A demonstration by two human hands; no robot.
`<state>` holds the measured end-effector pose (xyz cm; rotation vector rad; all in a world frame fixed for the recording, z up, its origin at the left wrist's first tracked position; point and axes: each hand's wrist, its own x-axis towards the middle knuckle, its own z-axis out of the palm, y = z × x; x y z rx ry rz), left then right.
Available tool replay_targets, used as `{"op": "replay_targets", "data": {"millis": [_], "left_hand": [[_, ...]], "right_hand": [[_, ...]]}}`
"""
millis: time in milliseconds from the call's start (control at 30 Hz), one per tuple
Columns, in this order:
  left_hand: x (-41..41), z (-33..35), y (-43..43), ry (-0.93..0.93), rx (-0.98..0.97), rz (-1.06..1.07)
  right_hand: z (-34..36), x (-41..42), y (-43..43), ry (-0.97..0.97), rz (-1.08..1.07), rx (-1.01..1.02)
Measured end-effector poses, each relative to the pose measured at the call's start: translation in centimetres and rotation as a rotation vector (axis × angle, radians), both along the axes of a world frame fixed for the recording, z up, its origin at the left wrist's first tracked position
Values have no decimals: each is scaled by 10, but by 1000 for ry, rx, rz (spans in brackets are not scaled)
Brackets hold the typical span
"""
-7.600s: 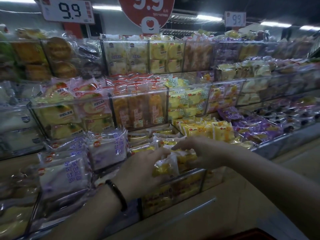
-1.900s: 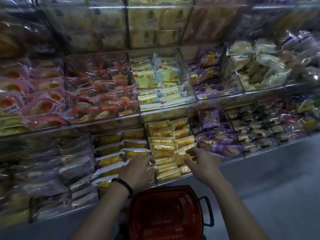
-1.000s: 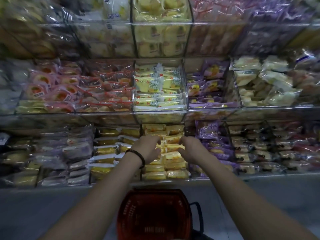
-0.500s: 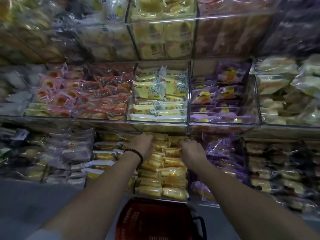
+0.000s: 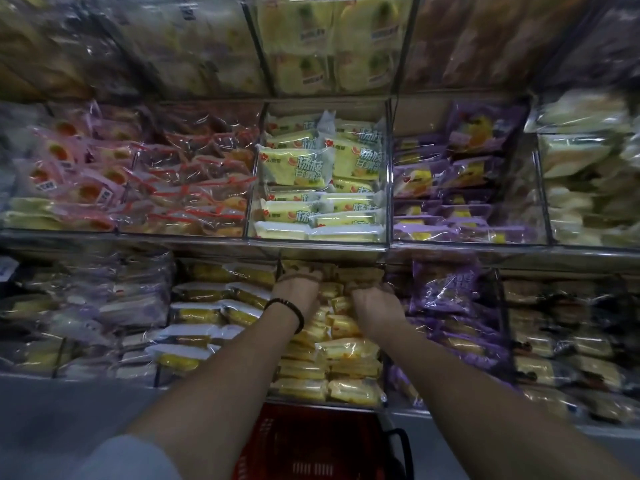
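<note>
At lower centre of the frame, the left hand point(image 5: 297, 291), with a dark bracelet point(image 5: 289, 307) on its wrist, reaches into the bin of yellow packets point(image 5: 346, 351). Just right of it, the right hand point(image 5: 375, 304) digs among the same packets. The fingers of both hands are buried, so I cannot tell their grip. A red basket point(image 5: 311, 445) sits at bottom centre.

We see a tiered shelf point(image 5: 450, 252) of clear bins point(image 5: 388, 188); yellow packs point(image 5: 349, 349) fill a front-edge bin, purple packs point(image 5: 446, 289) just right.
</note>
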<state>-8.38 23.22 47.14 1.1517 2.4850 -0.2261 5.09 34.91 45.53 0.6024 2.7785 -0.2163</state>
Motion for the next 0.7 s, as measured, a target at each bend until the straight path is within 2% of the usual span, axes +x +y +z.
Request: {"op": "replay_targets", "data": {"millis": [200, 433, 567, 700], "left_hand": [[-2, -2, 2, 84, -51, -49], [-8, 8, -4, 270, -112, -161], [-5, 9, -6, 226, -87, -144], [-5, 6, -10, 171, -47, -100]], "right_hand": [[-4, -1, 5, 1, 34, 25], [11, -5, 6, 136, 7, 96], [15, -10, 0, 104, -22, 157], [8, -10, -4, 70, -66, 130]]}}
